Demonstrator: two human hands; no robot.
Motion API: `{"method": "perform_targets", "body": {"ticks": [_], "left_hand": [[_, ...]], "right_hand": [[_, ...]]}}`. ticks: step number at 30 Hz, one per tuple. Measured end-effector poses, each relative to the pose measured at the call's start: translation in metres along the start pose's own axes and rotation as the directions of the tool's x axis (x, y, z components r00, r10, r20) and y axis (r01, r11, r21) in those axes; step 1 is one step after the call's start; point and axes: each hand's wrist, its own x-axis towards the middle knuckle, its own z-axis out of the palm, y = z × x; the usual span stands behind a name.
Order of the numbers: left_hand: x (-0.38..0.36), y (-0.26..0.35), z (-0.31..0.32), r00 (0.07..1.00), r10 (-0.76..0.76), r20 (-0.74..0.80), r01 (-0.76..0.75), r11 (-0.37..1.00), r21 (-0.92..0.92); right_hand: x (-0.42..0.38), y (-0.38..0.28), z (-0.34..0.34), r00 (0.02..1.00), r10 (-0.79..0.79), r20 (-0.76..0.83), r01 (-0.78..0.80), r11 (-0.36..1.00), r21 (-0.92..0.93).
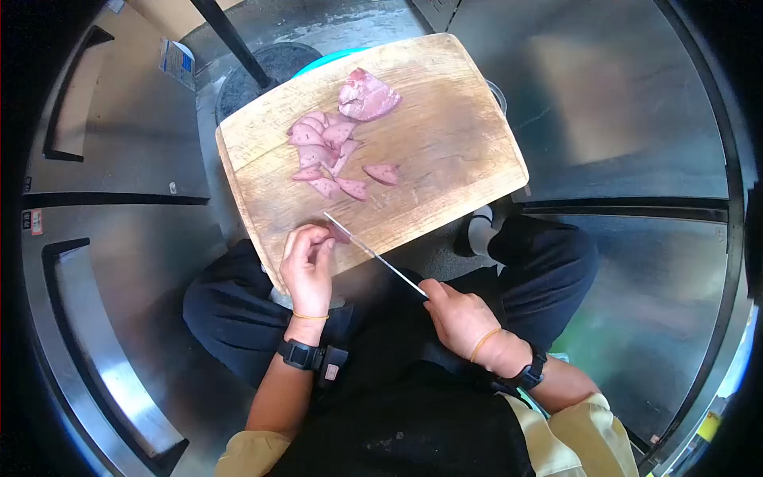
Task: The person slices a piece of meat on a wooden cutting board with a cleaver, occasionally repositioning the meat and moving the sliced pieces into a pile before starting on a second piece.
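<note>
- Grip of the right hand (465,318): closed around the handle of a knife (377,256), the handle hidden by the fingers.
- Grip of the left hand (306,262): narrow, fingers bent, holding a small meat piece (339,233) at the near left part of the cutting board (445,151).
- The blade slants over the board's near edge, its tip beside the left fingertips and against or just above the meat piece; which, I cannot tell.
- Farther up the board lies a loose cluster of cut slices (318,143), some overlapping, with a single slice (381,173) just to its right.
- A larger chunk (368,95) rests beyond them, near the far edge.
</note>
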Motion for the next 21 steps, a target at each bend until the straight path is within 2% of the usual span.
{"method": "perform_targets", "body": {"ticks": [5, 14, 21], "left_hand": [[0.002, 0.0, 0.001, 0.999, -0.031, -0.024, 0.031, 0.999, 0.036], [-0.001, -0.016, -0.001, 0.992, -0.116, -0.056, 0.119, 0.991, 0.062], [-0.002, -0.02, -0.001, 0.996, -0.061, -0.059, 0.063, 0.997, 0.036]], "right_hand": [[0.005, -0.002, -0.006, 0.999, -0.018, -0.03, 0.019, 0.999, 0.044], [0.01, -0.007, -0.005, 0.989, -0.144, -0.032, 0.14, 0.984, -0.112], [0.01, -0.01, -0.004, 0.984, -0.168, -0.058, 0.157, 0.974, -0.164]]}}
